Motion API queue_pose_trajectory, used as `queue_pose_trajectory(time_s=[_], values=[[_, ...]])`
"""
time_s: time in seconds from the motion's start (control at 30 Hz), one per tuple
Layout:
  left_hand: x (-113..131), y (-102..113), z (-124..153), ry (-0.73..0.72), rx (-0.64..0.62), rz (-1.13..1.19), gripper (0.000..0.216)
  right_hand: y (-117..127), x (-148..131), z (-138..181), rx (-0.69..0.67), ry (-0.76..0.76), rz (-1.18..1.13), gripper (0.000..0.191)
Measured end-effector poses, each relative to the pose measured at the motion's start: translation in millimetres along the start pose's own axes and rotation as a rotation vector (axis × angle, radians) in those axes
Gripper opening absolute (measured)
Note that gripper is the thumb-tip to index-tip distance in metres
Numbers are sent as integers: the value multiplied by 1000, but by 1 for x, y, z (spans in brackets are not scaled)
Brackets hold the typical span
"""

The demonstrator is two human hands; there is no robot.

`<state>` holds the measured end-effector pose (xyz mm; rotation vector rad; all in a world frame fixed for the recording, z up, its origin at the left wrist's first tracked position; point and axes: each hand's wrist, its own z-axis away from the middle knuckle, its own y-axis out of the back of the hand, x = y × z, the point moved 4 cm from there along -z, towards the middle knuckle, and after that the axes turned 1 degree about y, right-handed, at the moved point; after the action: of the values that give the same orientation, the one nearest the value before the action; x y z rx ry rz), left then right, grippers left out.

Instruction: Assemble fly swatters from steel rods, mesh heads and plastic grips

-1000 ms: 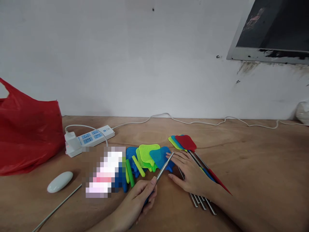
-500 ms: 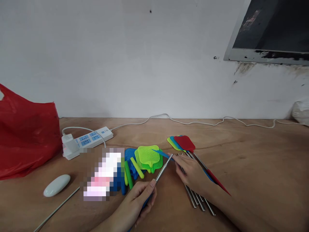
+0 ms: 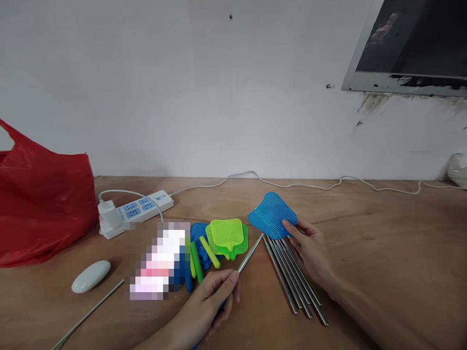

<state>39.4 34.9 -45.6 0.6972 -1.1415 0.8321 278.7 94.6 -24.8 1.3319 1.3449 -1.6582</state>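
My left hand [image 3: 213,301] is closed around a thin steel rod [image 3: 250,253] with a blue grip, its tip pointing up and right. My right hand [image 3: 310,245] pinches a blue mesh swatter head [image 3: 272,215] and holds it lifted above the table. Under that hand lie several bare steel rods [image 3: 292,278] side by side. Between the hands, green mesh swatter heads [image 3: 226,235] are stacked on blue ones, with green and blue plastic grips [image 3: 199,257] beside them.
A red plastic bag [image 3: 40,204] stands at the left, with a white power strip [image 3: 131,210] and its cable behind the pile. A white oval object [image 3: 90,275] and a long loose rod [image 3: 87,313] lie front left. A wall is behind the wooden table [image 3: 383,233].
My right hand has picked the blue mesh head off the pile and raised it to the right, where it now hides the finished swatters. My left hand has kept the rod nearly still.
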Motion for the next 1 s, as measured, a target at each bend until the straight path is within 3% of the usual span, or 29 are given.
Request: queue_pose_trajectory(time_s=[0.2, 0.33, 0.73, 1.0], values=[[6, -2, 0, -21, -37, -31, 61, -7, -4, 9, -14, -141, -33, 37], [7, -3, 0, -19, -45, -36, 61, -14, -1, 14, -108, -227, -113, 32], [7, -3, 2, 22, -71, -67, 59, -20, 3, 26, -185, -241, -141, 33], [6, -4, 3, 41, -61, -65, 61, -15, 4, 24, -148, -233, -191, 32]])
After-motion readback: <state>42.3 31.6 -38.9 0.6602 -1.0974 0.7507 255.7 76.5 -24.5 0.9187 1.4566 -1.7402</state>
